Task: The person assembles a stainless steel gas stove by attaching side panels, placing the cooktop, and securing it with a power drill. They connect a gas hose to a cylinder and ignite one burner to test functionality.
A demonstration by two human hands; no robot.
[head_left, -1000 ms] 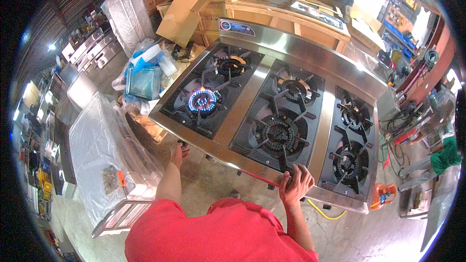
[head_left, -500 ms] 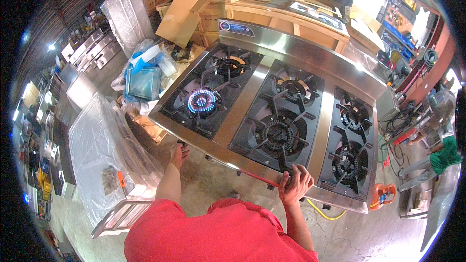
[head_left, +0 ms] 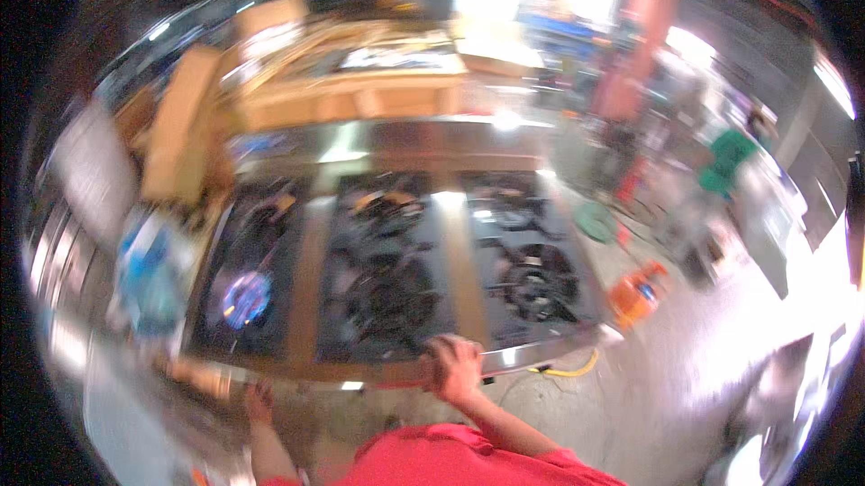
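Note:
A wide stainless-steel gas range with several black burners stands before me, smeared by motion. Blue flames burn on its front left burner. Below the front edge at the left is my left hand, where the knobs sit; blur hides its fingers. My right hand is curled at the front edge, right of the middle. From it a slim red rod runs leftward along that edge; its exact kind is unclear.
Behind the range stand a wooden crate and a tilted cardboard piece. Blue-and-clear plastic wrapping lies to the left. An orange object and a yellow hose are on the floor at right. Someone in green is farther off.
My view has swung to the right, so the range now sits further left and squarer to me. Both hands stay by its front edge, and the front left burner still burns.

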